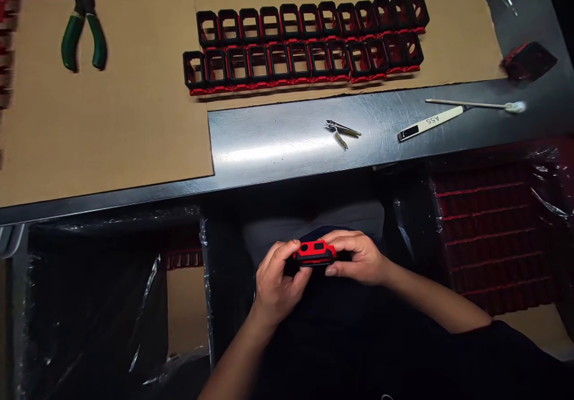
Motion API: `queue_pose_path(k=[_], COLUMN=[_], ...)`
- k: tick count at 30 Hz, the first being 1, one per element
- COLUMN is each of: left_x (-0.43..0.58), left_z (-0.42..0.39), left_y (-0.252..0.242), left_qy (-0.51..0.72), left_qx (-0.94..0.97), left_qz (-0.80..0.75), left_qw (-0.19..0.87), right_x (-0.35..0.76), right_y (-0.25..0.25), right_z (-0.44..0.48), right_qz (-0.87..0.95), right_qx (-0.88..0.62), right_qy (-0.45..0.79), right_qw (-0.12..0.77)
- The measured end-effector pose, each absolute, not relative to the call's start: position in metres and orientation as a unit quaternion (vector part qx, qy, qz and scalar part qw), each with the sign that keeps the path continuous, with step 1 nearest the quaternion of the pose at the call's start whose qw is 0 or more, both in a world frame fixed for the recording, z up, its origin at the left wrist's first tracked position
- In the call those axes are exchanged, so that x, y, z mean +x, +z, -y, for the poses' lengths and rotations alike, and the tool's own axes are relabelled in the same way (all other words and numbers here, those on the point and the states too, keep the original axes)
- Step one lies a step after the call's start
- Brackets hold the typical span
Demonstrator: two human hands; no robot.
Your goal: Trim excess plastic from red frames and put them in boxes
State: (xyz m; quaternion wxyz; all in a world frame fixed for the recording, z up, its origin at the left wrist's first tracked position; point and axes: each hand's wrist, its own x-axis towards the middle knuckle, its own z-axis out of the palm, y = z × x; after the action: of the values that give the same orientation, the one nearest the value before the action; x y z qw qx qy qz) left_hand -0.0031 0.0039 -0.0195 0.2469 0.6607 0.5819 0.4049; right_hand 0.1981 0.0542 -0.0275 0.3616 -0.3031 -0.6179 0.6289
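Observation:
Both my hands hold one small red and black part [315,252] above my lap, in front of the table's edge. My left hand [278,277] grips its left end, thumb below and fingers above. On the right end, the fingers and thumb of my right hand [357,257] pinch it. The part's red side shows a round hole and a squarish one; its black side is lower. Beyond the hands, two rows of black and red frames [278,62] stand on cardboard.
On the metal table [278,143] lie small nippers [341,131], a white tool marked A55 [430,124] and a swab [470,104]. Green-handled cutters [84,29] rest on cardboard [134,131]. A loose part [529,62] sits at right. Plastic-lined boxes [491,232] flank my lap.

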Motion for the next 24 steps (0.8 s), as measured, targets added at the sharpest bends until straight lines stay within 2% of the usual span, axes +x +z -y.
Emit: queue_pose_path(k=[3, 9, 15, 19, 24], left_x=[-0.003, -0.002, 0.001, 0.006, 0.013], left_z=[-0.004, -0.004, -0.003, -0.006, -0.008], left_y=[-0.019, -0.016, -0.017, -0.015, -0.015], left_qy=[0.439, 0.462, 0.465, 0.458, 0.441], left_qx=[0.674, 0.662, 0.652, 0.662, 0.684], left_qz=[-0.548, -0.529, -0.533, -0.544, -0.566], left_qw=[0.231, 0.263, 0.272, 0.237, 0.127], right_x=[0.197, 0.193, 0.188, 0.185, 0.182], right_y=[-0.029, -0.030, -0.033, -0.034, -0.036], right_z=[-0.054, -0.051, -0.051, -0.051, -0.052], right_qz=[0.563, 0.384, 0.262, 0.195, 0.103], right_qx=[-0.317, -0.324, -0.323, -0.317, -0.315], right_qy=[0.677, 0.806, 0.864, 0.888, 0.916], right_qw=[0.352, 0.313, 0.285, 0.271, 0.226])
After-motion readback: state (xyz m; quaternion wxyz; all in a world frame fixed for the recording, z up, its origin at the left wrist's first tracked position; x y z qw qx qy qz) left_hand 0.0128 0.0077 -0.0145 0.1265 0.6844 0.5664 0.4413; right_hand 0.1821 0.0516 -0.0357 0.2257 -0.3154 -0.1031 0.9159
